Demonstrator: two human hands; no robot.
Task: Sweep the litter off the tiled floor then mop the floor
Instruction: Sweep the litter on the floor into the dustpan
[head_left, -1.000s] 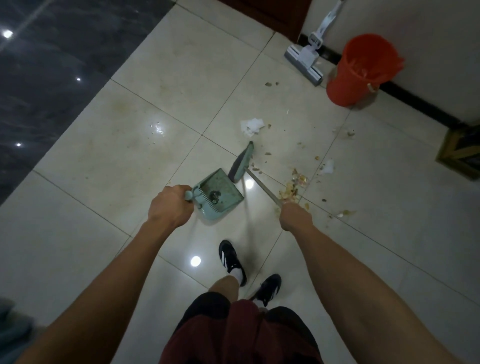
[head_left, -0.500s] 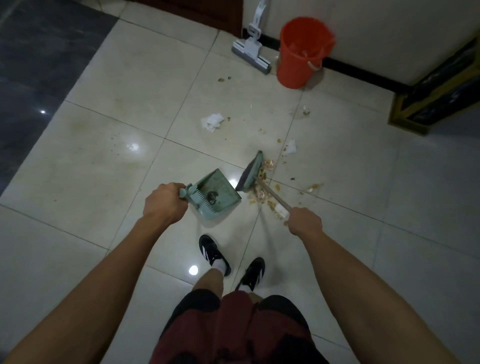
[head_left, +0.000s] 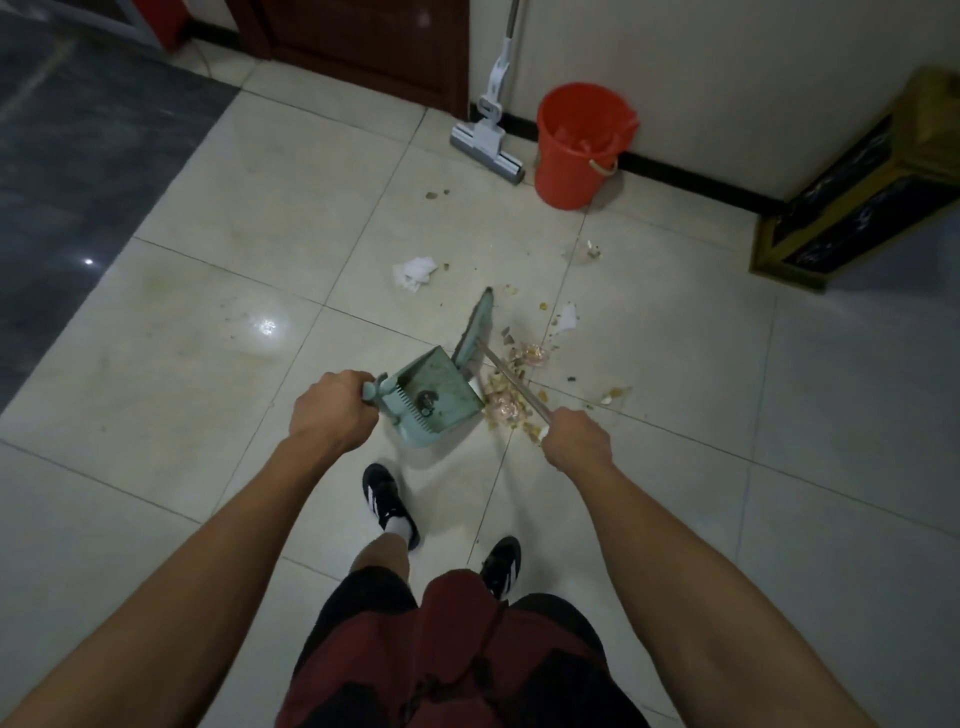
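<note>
A pale, glossy tiled floor (head_left: 218, 364) fills the view from the head camera, bordered at the left by a strip of dark polished stone flooring (head_left: 78, 145) and at the top by a cream wall with a black skirting (head_left: 701, 182). A dark wooden door (head_left: 374, 47) stands at the top, and a black-and-gold box-shaped stand (head_left: 857, 208) sits at the right edge. An orange plastic bucket (head_left: 576, 150) stands against the wall, with a white-and-grey sponge mop (head_left: 488, 140) propped just beside it, its head on the tiles. Two bare forearms reach forward above dark red shorts and black trainers with white stripes. The left hand (head_left: 327, 410) is clenched round the handle of a pale green plastic dustpan (head_left: 431, 397), tilted with its mouth toward the right and a small dark clump inside. The right hand (head_left: 576, 441) is wrapped round the thin metal handle of a green-headed broom (head_left: 475, 327), whose head stands on edge just beyond the dustpan's far corner. A pile of yellowish and pink litter scraps (head_left: 509, 395) lies at the dustpan's mouth beneath the broom handle. A crumpled white tissue (head_left: 414, 271) lies apart to the upper left; a small white paper scrap (head_left: 567, 317) and scattered crumbs lie to the right.
</note>
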